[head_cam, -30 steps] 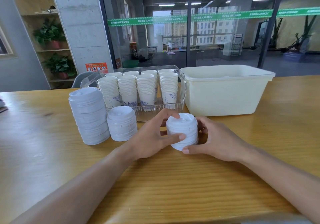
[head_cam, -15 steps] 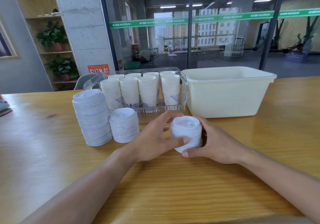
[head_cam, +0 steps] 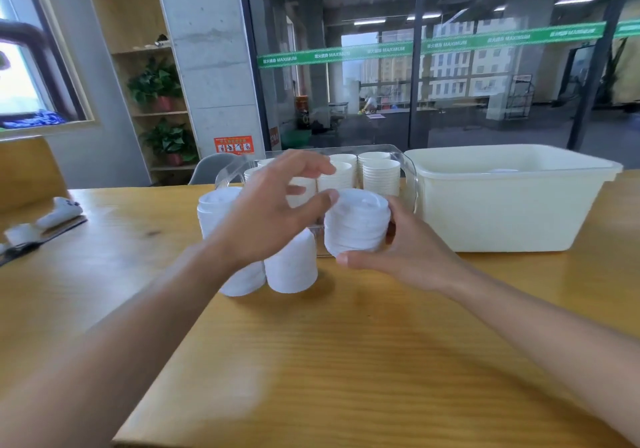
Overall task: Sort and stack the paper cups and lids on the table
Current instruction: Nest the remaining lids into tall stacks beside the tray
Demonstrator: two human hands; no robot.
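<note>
Lid stack (head_cam: pixel 356 226): light, loose, easily toppled; best gripped at sides, low. Clasped by right hand (head_cam: pixel 398 257); left hand (head_cam: pixel 273 215) spread, thumb touching.

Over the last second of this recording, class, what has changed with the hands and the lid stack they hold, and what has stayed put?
The small lid stack has been lifted off the table and carried toward the other lids. The right hand still grips it; the left hand has loosened, its thumb alone still touching. The two lid stacks, the cups in the clear tray and the white tub stayed put.
</note>
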